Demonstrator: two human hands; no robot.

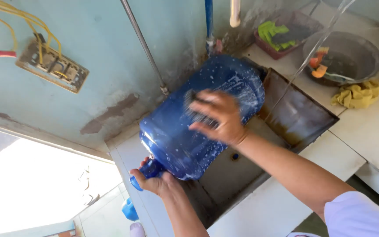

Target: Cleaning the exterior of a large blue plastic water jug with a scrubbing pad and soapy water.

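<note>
Taking the big blue water jug as the landmark, an opened wall socket plate with loose yellow wires hangs on the pale wall far to its left, and a thin metal pipe slants down the wall just left of its base. The jug itself lies tilted on its side over the sink, neck pointing down-left, its surface wet and flecked with suds. The left hand is clamped around the neck at the jug's lower end, fingers closed on it. The right hand presses on the jug's upper flank, closed on what looks like a dark scrubbing brush, blurred with motion. Judging by its tilt and see-through wall, the jug seems nearly empty and so fairly light, stiff but thin-walled, and slick with soap; the narrow neck looks like the surest place to hold, with the broad body needing a flat, spread palm. Right of the jug, on the counter, sit a reddish basket, a grey metal bowl and a crumpled yellow cloth.
</note>
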